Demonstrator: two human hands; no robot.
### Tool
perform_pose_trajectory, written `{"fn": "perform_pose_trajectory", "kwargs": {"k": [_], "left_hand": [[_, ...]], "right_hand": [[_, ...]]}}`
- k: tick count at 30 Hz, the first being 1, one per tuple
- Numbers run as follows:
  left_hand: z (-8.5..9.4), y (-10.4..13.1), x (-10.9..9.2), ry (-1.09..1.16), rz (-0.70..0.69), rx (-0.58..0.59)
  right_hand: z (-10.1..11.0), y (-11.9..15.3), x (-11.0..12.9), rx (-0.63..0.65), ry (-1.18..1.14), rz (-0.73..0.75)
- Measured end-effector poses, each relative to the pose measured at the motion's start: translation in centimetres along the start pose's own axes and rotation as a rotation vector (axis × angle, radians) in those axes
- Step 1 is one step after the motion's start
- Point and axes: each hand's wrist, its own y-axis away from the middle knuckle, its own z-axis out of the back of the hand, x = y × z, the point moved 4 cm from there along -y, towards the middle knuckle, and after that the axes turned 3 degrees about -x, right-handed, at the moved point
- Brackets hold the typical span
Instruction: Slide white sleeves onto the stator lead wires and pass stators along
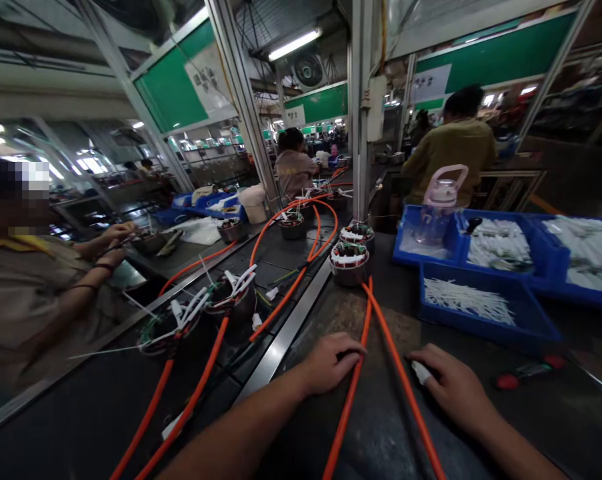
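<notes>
My left hand (333, 360) rests at the left orange cable (351, 400), its fingers curled against it. To the right of the other orange cable (401, 373), my right hand (445, 380) lies low over the dark bench with its fingers bent; something white is around or at its thumb, and nothing else shows in it. Both cables run up to a round metal part (349, 273) with white and green wires on top. A second such part (365, 233) stands just behind it.
Blue bins (485, 333) with white sleeves and a clear bottle (438, 207) stand at the right. A red-and-black tool (531, 371) lies nearby. More wired parts (231, 310) sit left of the metal rail (275, 353). Across them, a person (35, 300) works.
</notes>
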Motion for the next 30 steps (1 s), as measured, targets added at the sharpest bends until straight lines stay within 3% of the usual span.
{"fn": "perform_pose_trajectory", "kwargs": {"k": [16, 30], "left_hand": [[-0.8, 0.9, 0.2, -0.171, -0.071, 0.025], [-0.6, 1.2, -0.3, -0.191, -0.077, 0.026]], "right_hand": [[-1.2, 0.6, -2.4, 0.016, 0.079, 0.075], [-1.0, 0.9, -1.7, -0.016, 0.094, 0.107]]}}
